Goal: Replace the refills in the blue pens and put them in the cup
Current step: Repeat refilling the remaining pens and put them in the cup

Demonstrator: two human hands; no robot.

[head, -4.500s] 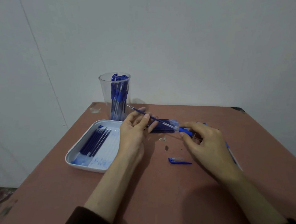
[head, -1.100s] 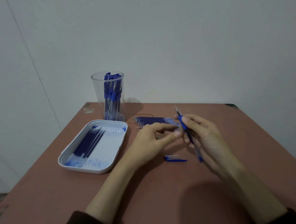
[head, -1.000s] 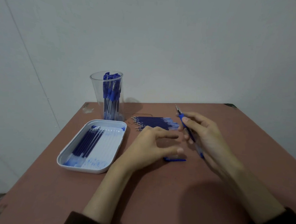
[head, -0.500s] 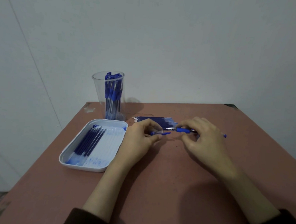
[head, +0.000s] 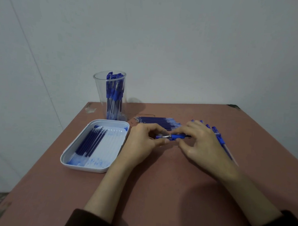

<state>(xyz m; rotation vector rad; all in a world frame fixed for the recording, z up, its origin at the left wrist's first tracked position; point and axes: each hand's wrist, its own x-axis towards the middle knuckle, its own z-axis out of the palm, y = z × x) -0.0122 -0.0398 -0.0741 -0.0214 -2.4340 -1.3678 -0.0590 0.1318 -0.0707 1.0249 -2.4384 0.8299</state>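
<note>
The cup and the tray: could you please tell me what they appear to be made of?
The cup looks like clear, glossy plastic, though glass is possible: the pens inside show through its wall. The tray looks like white moulded plastic with a smooth finish: rounded corners and a thick rim.

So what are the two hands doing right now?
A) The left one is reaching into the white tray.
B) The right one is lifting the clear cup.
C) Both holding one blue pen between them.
C: the left hand and the right hand each pinch an end of the same blue pen, away from the tray and the cup.
</note>
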